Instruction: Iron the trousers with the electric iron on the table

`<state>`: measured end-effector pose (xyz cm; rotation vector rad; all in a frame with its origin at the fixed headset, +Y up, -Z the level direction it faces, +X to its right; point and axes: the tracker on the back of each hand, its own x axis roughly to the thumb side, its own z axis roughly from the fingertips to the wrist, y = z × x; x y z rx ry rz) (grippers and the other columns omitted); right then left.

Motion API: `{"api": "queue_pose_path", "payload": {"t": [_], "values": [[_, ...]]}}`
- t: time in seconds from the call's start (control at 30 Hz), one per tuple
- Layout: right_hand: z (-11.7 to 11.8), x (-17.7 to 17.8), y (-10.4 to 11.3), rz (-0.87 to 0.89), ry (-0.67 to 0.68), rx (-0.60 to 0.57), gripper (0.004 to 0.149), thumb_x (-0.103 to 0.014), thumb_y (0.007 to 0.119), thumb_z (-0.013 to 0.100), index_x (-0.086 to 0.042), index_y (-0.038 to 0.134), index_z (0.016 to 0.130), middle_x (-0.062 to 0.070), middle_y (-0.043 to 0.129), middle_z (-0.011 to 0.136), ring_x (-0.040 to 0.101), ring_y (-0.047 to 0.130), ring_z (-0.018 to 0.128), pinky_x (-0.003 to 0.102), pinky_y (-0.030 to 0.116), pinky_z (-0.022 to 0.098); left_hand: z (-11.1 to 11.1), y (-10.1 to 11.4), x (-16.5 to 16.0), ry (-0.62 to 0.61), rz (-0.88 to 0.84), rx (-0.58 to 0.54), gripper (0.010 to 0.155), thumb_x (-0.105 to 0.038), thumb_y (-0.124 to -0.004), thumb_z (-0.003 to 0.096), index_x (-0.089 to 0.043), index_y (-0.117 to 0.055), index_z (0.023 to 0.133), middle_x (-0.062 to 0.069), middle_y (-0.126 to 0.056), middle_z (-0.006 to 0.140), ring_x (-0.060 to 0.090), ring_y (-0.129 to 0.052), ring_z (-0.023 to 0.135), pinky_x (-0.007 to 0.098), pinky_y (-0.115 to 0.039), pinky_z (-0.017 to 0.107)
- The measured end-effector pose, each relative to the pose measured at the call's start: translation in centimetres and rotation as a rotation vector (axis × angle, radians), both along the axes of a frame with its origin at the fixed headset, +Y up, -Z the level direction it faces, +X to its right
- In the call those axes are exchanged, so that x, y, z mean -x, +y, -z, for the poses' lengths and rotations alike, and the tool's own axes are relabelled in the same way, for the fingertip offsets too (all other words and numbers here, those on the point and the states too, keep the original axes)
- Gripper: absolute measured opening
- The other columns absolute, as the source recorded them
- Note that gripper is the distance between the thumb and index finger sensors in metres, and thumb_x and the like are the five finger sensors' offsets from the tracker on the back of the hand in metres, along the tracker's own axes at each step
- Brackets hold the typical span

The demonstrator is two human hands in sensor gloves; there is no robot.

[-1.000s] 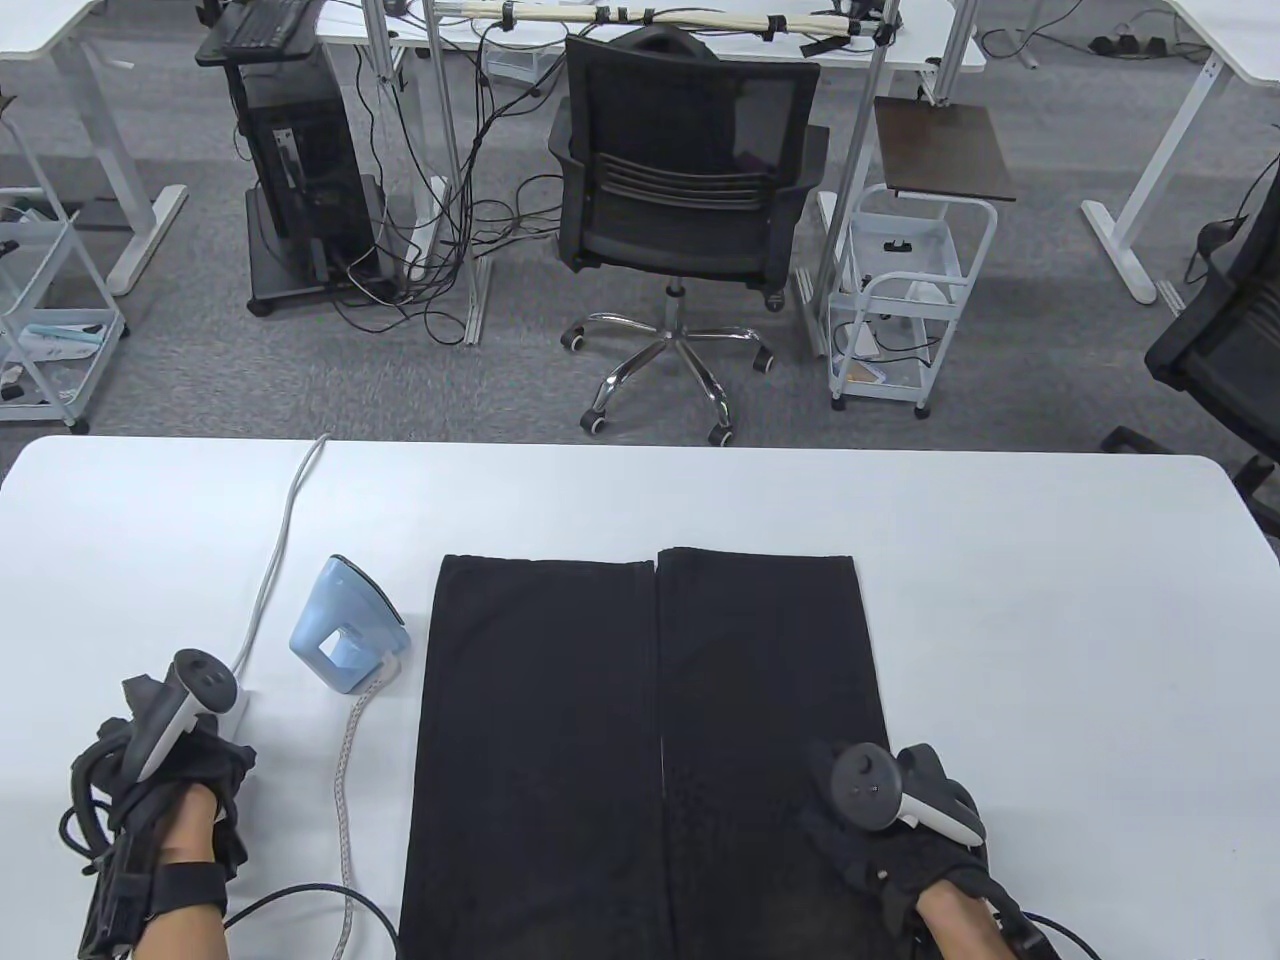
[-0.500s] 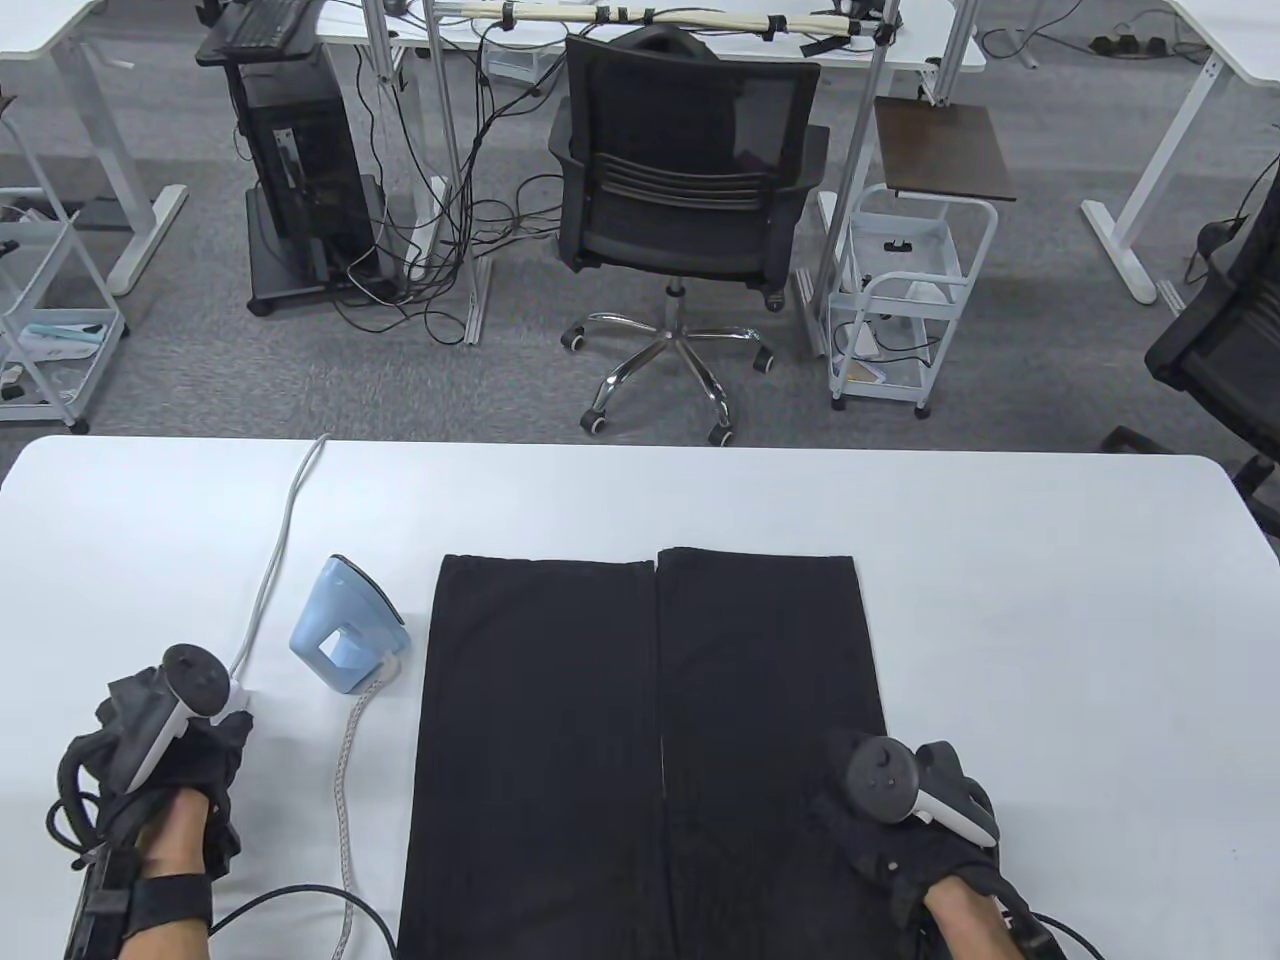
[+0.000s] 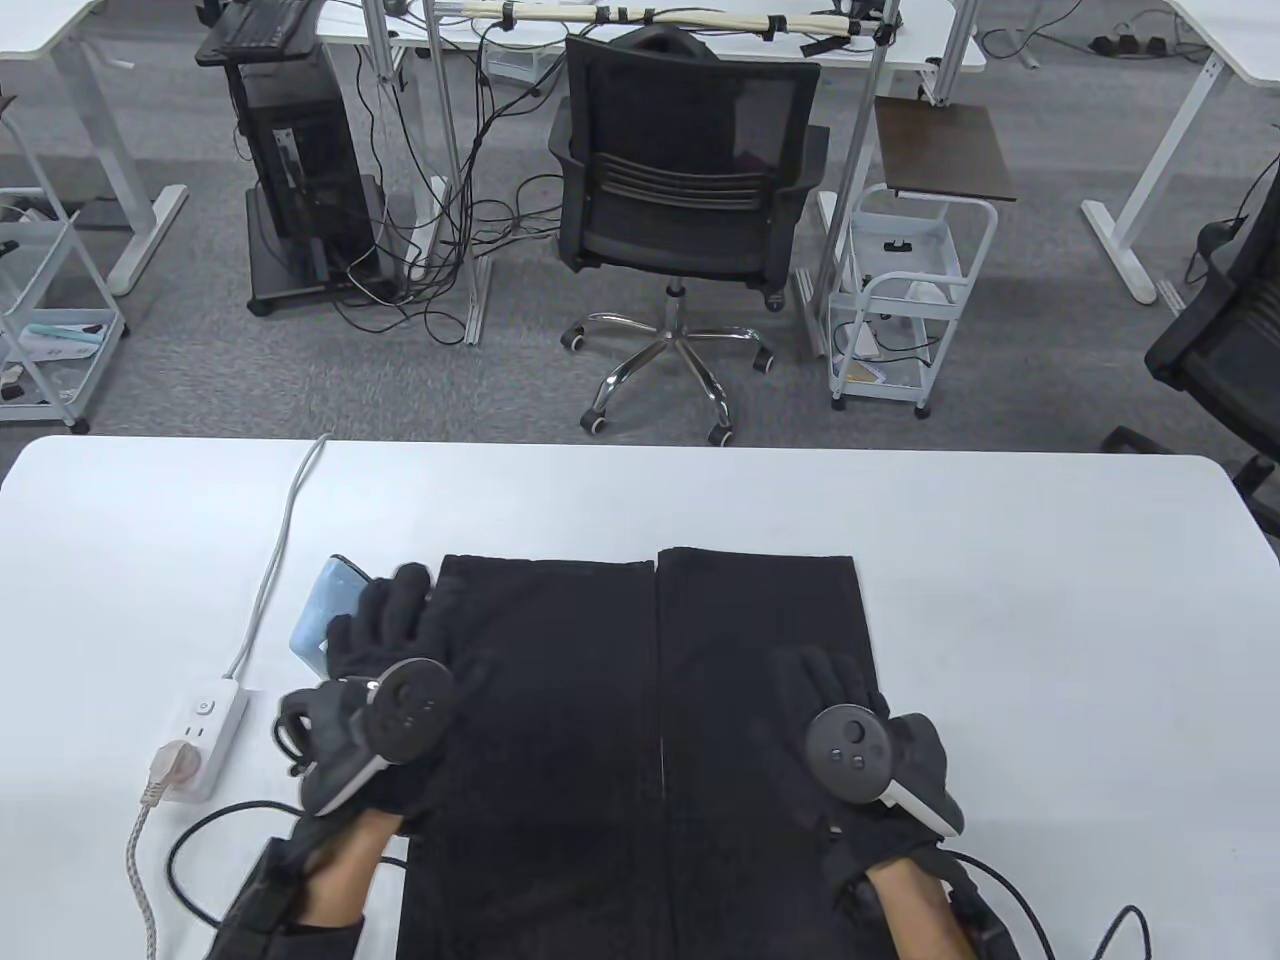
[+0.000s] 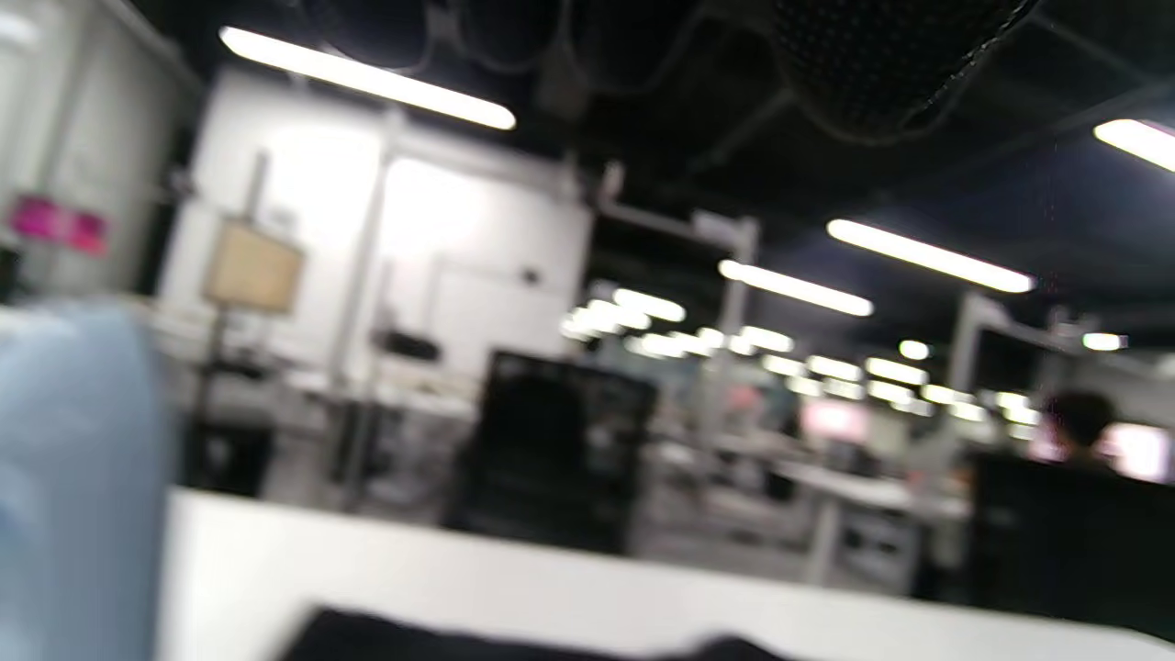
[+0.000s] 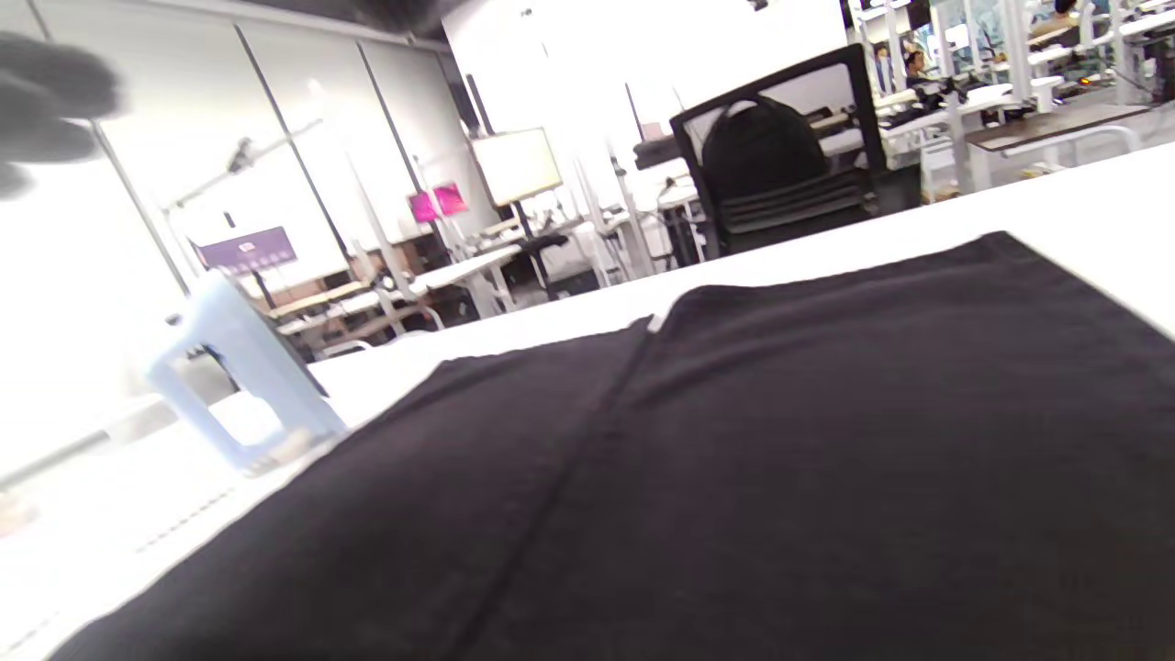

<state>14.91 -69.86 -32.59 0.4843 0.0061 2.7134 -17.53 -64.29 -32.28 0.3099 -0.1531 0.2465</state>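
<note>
Start at your far left: a white power strip (image 3: 205,722) lies on the white table (image 3: 1050,620), well to the left of your left hand's fingers. A braided cord (image 3: 140,850) is plugged into its near end. A white cable (image 3: 275,560) runs from its far end to the far table edge.

Next comes your left hand (image 3: 385,690). It sits over the left edge of the black trousers (image 3: 640,720), and its fingers (image 3: 395,610) reach forward and leftward, extended rather than curled. The light blue iron (image 3: 325,615) stands just beyond and to the left of these fingertips, largely hidden by them. Contact between glove and iron cannot be confirmed. The left wrist view is blurred and shows only the blue iron body (image 4: 78,477) at its left edge.

The trousers lie flat, legs pointing away from you, spanning the gap between both sets of fingers.

Your right hand (image 3: 850,740) rests on the right trouser leg. Its fingers (image 3: 810,680) lie straight and spread, flat against the fabric, gripping nothing. In the right wrist view, the trousers (image 5: 734,459) fill the foreground and the iron (image 5: 243,376) stands upright beyond their left edge.
</note>
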Motion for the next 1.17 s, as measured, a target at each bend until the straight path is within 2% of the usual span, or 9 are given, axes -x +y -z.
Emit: {"api": "queue_pose_path", "payload": {"t": [0.03,0.07,0.17,0.23,0.33,0.4,0.63,1.17], "values": [[0.0,0.8,-0.2,0.022,0.005,-0.002,0.073,-0.044,0.053,0.06,-0.008,0.016,0.112,0.031,0.02,0.116,0.062,0.024,0.1,0.081,0.033,0.061,0.1,-1.3,-1.9,-0.027,-0.027,0.019,0.079,-0.057,-0.076,0.05,-0.019,-0.051,0.114,0.018,-0.036,0.123,0.053,-0.044,0.11,0.077,-0.042,0.069],[0.0,1.1,-0.3,0.029,0.006,-0.002,0.074,-0.044,0.053,0.06,-0.008,0.016,0.112,0.031,0.019,0.116,0.062,0.024,0.1,0.081,0.033,0.061,0.1,-1.9,-2.7,-0.049,-0.044,0.028,0.079,-0.057,-0.077,0.0499,-0.018,-0.051,0.114,0.018,-0.036,0.123,0.054,-0.044,0.11,0.078,-0.042,0.069],[0.1,2.4,-1.5,0.055,0.006,0.007,0.074,-0.044,0.053,0.06,-0.008,0.015,0.112,0.031,0.018,0.116,0.062,0.023,0.1,0.081,0.033,0.061,0.5,-5.7,-5.8,-0.099,-0.105,0.101,0.081,-0.057,-0.076,0.0499,-0.018,-0.048,0.115,0.019,-0.034,0.123,0.054,-0.043,0.11,0.078,-0.041,0.069],[0.4,2.8,-2.7,0.046,0.003,0.03,0.074,-0.044,0.053,0.06,-0.008,0.015,0.112,0.031,0.018,0.116,0.062,0.024,0.1,0.08,0.034,0.061,0.5,-7.8,-6.7,-0.106,-0.108,0.148,0.082,-0.058,-0.076,0.05,-0.018,-0.046,0.115,0.02,-0.033,0.123,0.055,-0.042,0.11,0.078,-0.041,0.069],[0.8,2.6,-4.4,0.018,-0.023,0.024,0.074,-0.044,0.054,0.06,-0.007,0.015,0.112,0.031,0.019,0.116,0.062,0.024,0.1,0.08,0.034,0.061,0.6,-10.3,-6.9,-0.092,-0.008,0.134,0.082,-0.059,-0.075,0.0497,-0.02,-0.046,0.115,0.02,-0.034,0.123,0.054,-0.044,0.11,0.078,-0.042,0.069],[1.0,2.6,-5.4,-0.022,-0.039,0.022,0.074,-0.044,0.054,0.06,-0.007,0.015,0.112,0.032,0.019,0.115,0.062,0.025,0.1,0.08,0.034,0.061,1.0,-10.9,-6.7,-0.089,0.025,0.188,0.083,-0.06,-0.074,0.0501,-0.019,-0.044,0.116,0.021,-0.033,0.123,0.054,-0.044,0.11,0.078,-0.043,0.069],[1.3,2.7,-7.1,-0.06,-0.03,0.072,0.075,-0.045,0.054,0.06,-0.007,0.014,0.111,0.032,0.019,0.115,0.062,0.025,0.1,0.08,0.035,0.061,0.9,-12.0,-5.7,-0.064,0.025,0.215,0.084,-0.061,-0.074,0.0499,-0.019,-0.044,0.116,0.021,-0.033,0.123,0.054,-0.044,0.109,0.078,-0.043,0.069],[0.7,3.2,-7.4,-0.07,-0.004,0.084,0.076,-0.045,0.054,0.06,-0.006,0.013,0.111,0.032,0.019,0.115,0.062,0.026,0.099,0.08,0.035,0.061,1.0,-12.1,-5.0,-0.016,0.001,0.223,0.084,-0.06,-0.074,0.0499,-0.019,-0.044,0.116,0.022,-0.034,0.123,0.054,-0.045,0.109,0.077,-0.043,0.068]]}}
